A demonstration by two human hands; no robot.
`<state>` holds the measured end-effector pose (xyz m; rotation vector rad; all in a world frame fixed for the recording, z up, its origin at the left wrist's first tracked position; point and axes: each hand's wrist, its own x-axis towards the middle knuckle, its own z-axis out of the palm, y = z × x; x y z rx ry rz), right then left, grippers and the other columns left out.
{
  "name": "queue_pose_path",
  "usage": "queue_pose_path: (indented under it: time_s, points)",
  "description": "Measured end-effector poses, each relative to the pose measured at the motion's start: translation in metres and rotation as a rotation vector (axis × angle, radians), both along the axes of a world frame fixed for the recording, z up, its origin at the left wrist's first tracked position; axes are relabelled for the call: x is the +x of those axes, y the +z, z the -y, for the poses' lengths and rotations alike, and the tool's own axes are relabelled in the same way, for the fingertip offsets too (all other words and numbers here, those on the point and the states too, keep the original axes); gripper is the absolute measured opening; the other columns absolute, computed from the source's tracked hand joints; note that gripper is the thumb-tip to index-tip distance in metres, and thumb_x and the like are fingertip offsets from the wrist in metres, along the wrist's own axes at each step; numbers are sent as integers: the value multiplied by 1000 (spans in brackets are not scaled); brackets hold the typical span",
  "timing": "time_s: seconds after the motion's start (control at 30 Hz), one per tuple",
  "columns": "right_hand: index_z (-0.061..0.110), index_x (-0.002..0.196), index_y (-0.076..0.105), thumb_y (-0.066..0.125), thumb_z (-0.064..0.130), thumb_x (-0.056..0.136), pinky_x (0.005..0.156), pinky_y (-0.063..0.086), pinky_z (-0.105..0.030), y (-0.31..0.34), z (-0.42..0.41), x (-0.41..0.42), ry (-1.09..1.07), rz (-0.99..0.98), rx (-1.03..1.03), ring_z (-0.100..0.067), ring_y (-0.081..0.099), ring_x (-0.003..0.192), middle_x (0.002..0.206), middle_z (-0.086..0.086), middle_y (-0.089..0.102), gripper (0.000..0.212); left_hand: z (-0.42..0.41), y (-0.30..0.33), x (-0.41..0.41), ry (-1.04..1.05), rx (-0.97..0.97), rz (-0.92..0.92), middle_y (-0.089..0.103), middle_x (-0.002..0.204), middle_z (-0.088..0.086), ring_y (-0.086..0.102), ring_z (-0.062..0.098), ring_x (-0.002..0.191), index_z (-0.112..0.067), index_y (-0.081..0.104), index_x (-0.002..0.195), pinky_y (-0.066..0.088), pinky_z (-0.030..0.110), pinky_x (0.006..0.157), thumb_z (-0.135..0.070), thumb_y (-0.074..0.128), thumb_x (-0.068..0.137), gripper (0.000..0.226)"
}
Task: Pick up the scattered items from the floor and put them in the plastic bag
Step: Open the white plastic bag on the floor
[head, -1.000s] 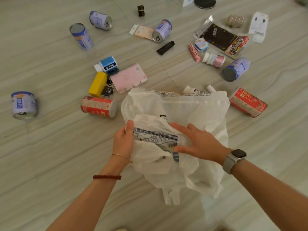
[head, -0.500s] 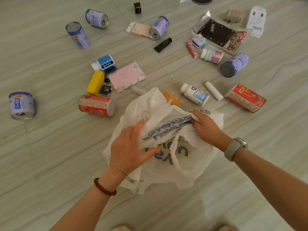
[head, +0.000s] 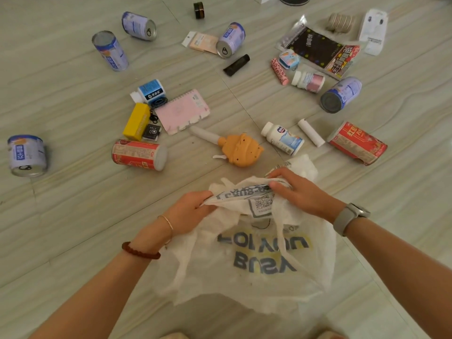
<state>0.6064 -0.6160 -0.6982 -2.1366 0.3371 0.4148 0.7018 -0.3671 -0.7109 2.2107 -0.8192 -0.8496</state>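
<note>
**A:** How far along does the pickup look?

**B:** Barely begun, I'd judge. The thin white plastic bag with dark printed lettering (head: 256, 253) is held low over the pale wood-grain floor (head: 61, 228), close to the person, and nothing shows through it that I can make out. Both hands are at its mouth: the left hand (head: 188, 212) has its fingers (head: 204, 195) curled round a bunch of the rim, and the right hand (head: 303, 192) pinches the opposite edge, fingers closed on the plastic.

**A:** So the step in hand is opening the bag?

**B:** That's my reading. Neither hand holds an item.

**A:** And what's left?

**B:** Everything in view. Nearest the bag lie the orange animal-shaped toy with a white handle (head: 241, 149), the white pill bottle with a blue label (head: 282, 138) and a small white tube (head: 311, 132). Two red drink cans lie on their sides, one at the left (head: 138, 155), one at the right (head: 357, 143). Further off are the yellow box (head: 136, 121), the pink spiral notebook (head: 182, 111), several blue-and-white cans such as the one far left (head: 27, 155), a black cylinder (head: 236, 65), and the dark printed packet (head: 320, 51) with smaller bits beside it.

**A:** All well apart from the bag?

**B:** The toy and bottle are near; the rest need a reach.
</note>
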Motion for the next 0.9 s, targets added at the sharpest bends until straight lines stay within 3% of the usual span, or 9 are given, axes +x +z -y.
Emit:
queue_pose_path:
  time_s: [0.13,0.27,0.4,0.53,0.6,0.67,0.73,0.83,0.9]
  points:
    - [28,122,40,57,54,80,77,39,-28,0,1,-2,219,-2,-339,-13,49,85,112,12,39,52,-8,0,6,59,7,-322,54,74,-2,46,2,55,-25,53,79,37,10,51,-19,53,90,13]
    - [28,131,40,53,38,89,74,42,-28,-11,7,-6,415,86,-586,-16,50,84,130,-1,41,45,-12,-1,10,190,-9,-448,55,66,-10,49,1,58,-22,60,73,40,11,56,-24,48,93,23]
    - [27,131,39,70,27,78,90,45,-48,-20,8,-6,439,379,-872,-33,60,104,122,-17,57,61,-3,-12,5,278,49,-115,41,56,-5,38,4,51,-24,45,54,31,17,52,-26,45,94,40]
    - [23,111,59,63,19,77,101,25,-62,-20,-14,-9,600,787,-941,-28,52,111,110,-9,66,34,-1,-21,10,266,178,115,55,84,5,53,24,85,-18,58,68,42,36,80,-29,44,94,31]
    - [21,111,62,60,30,79,102,19,-67,-23,-20,-7,727,665,-1001,-29,46,120,117,-4,64,33,-1,-20,14,255,261,392,60,97,6,54,28,95,-16,67,90,40,38,84,-29,53,89,19]
    - [18,126,53,61,53,71,99,20,-73,-26,-16,-1,703,382,-1076,-36,40,130,133,-3,54,65,5,-17,14,192,245,723,62,88,10,59,29,80,-15,65,93,43,38,71,-19,69,77,18]
    - [15,132,46,65,64,62,94,31,-73,-26,-12,9,644,184,-1058,-42,37,131,140,-6,47,87,15,-16,6,16,69,940,62,74,10,58,26,59,-13,56,92,46,30,50,-7,68,69,26]
    - [19,137,32,75,37,64,78,50,-61,-34,-5,19,619,79,-915,-45,40,127,146,-10,38,87,34,-17,-16,-293,-19,1039,65,70,5,60,20,54,-13,63,87,43,22,38,-9,62,63,25]
    - [30,140,13,61,10,74,70,53,-45,-41,0,21,554,167,-807,-42,39,124,153,-8,22,84,44,-25,-24,-311,169,981,68,78,5,64,20,63,-13,69,86,47,22,44,-23,76,57,31]
